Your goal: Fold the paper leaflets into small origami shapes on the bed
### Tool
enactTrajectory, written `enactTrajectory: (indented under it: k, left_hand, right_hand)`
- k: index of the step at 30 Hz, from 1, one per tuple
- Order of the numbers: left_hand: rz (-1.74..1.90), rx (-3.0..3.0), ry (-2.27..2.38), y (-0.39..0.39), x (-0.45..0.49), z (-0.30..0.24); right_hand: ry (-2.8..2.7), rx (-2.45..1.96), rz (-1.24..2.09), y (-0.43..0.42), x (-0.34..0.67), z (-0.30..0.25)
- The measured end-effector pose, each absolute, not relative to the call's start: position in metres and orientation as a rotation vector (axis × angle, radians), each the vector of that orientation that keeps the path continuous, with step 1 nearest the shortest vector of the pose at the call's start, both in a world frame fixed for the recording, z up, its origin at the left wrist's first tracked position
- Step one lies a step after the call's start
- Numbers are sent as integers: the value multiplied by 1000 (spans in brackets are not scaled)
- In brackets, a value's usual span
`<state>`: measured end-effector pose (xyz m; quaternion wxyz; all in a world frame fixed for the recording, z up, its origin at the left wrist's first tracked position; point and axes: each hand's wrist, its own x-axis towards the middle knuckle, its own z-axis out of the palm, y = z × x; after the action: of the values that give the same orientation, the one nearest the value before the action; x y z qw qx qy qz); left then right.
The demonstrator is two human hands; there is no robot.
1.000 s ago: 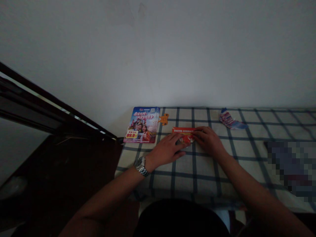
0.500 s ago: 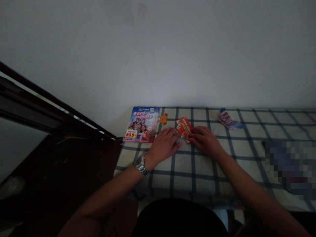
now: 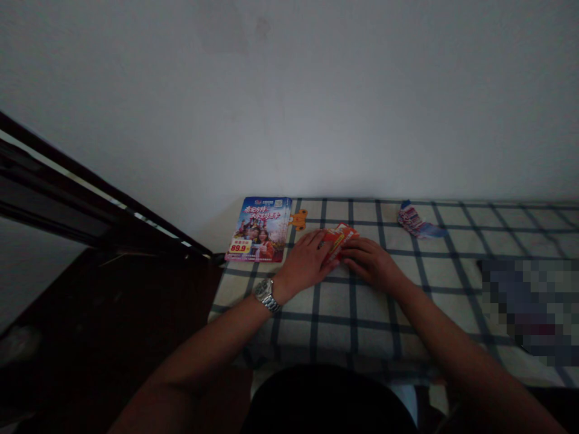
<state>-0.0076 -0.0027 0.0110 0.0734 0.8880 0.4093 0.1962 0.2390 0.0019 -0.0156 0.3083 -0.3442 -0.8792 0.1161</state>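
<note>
A small red and orange printed paper point(image 3: 339, 237) lies tilted on the checked cloth between my hands. My left hand point(image 3: 308, 259), with a metal watch point(image 3: 266, 294) on its wrist, holds the paper's left side, fingers over it and thumb along its lower edge. Bent fingers of my right hand point(image 3: 374, 264) grip its right side; their tips are partly hidden. Left of my hands lies a stack of colourful flyers point(image 3: 259, 232). An orange cutout shape point(image 3: 298, 220) sticks out beside that stack.
A checked cloth point(image 3: 307, 325) covers the table, which meets a pale wall point(image 3: 362, 108) at the back. Crumpled printed paper point(image 3: 418, 224) lies back right. A blurred-out dark item point(image 3: 529, 307) is at the right. Dark rails point(image 3: 104, 193) run along the left.
My left hand has moved right onto the red paper, its thumb now against it. The paper has turned and now leans to the right, with more orange showing. My right hand stays on it.
</note>
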Motion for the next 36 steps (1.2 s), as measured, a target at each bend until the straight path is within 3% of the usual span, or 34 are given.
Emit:
enactTrajectory:
  k: [11,36]
  left_hand:
    - [578,2682,1027,10,-16,-1]
    - [673,2615,1057,8,-28,4]
  right_hand:
    - [-2313,-938,297,3,238,-13]
    - [-2360,-886,261,2,238,-17]
